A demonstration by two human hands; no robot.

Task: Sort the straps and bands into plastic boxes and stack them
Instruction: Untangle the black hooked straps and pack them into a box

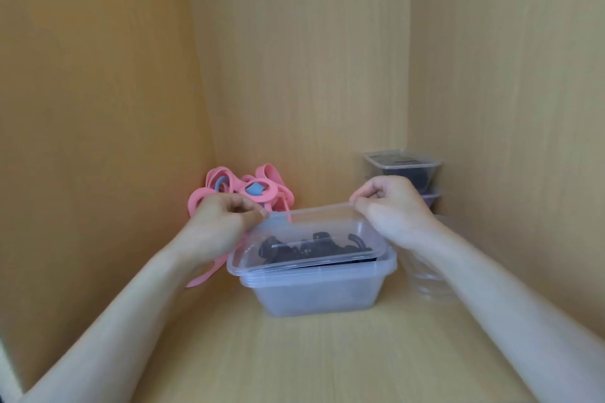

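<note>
A clear plastic box (314,294) sits in the middle of the wooden shelf, holding black straps (311,247). A clear lid (307,239) lies tilted over it, its far edge raised. My left hand (226,217) pinches the lid's far left corner. My right hand (391,203) pinches its far right corner. A heap of pink bands (248,186) with some blue ones lies in the back left corner, partly hidden behind my left hand.
Two closed clear boxes (404,170) with dark contents stand stacked in the back right corner. Empty clear containers (432,278) sit under my right forearm. Wooden walls (98,108) close in left, back and right.
</note>
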